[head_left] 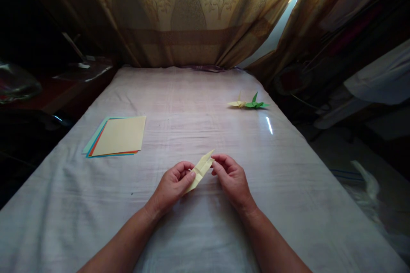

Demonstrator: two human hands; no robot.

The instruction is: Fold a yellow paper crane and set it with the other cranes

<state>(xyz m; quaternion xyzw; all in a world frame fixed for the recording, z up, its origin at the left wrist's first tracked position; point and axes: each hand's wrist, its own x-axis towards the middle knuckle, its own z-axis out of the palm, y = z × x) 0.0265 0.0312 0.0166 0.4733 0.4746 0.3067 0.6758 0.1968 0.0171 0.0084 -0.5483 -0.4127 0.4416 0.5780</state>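
Note:
A folded piece of pale yellow paper (201,169), long and narrow with pointed ends and crease lines, is held up over the cloth in front of me. My left hand (174,183) grips its lower left side, thumb on top and fingers behind. At the upper right end, my right hand (232,179) pinches the edge of the same paper between thumb and fingers. The fingertips behind the paper are partly hidden.
On the left of the cloth-covered table (179,128) lies a stack of coloured square sheets (123,135), pale yellow uppermost. At the back right stand a green folded paper crane (255,104) and a cream one (237,103). Patterned curtains (188,13) hang behind.

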